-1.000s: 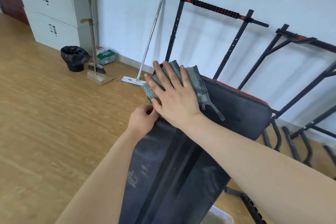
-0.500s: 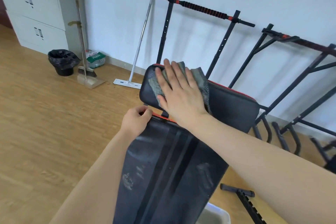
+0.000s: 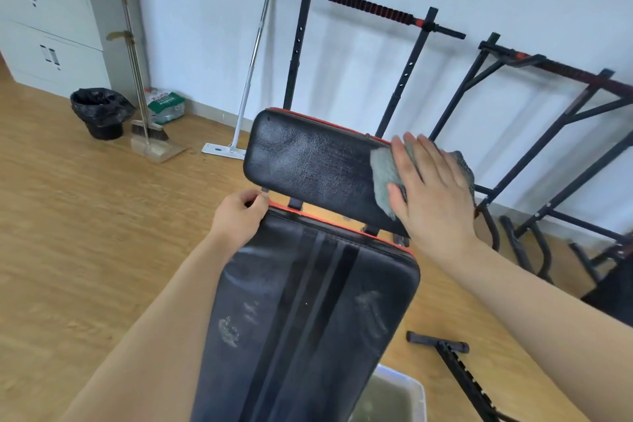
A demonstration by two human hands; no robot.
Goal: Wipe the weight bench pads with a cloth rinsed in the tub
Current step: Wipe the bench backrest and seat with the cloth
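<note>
The weight bench has two black pads with red trim. The far pad (image 3: 308, 161) looks wet and shiny on its left part. The long near pad (image 3: 308, 312) runs toward me with dusty smears. My right hand (image 3: 431, 188) lies flat with straight fingers on a grey cloth (image 3: 383, 175) at the far pad's right end. My left hand (image 3: 239, 216) grips the far left corner of the near pad, fingers curled over its edge. A white tub (image 3: 407, 390) of murky water stands on the floor under the bench's right side.
Black pull-up frames (image 3: 373, 7) lean against the white wall behind the bench. A flat mop (image 3: 253, 58), broom and dustpan (image 3: 154, 144), black bin (image 3: 99, 113) and white cabinet (image 3: 44, 20) stand at the left. A black bench foot (image 3: 442, 349) lies on the wooden floor, right.
My right hand slid the cloth from the left end of the far pad across to its right end, leaving a wet sheen. My left hand kept its grip on the near pad.
</note>
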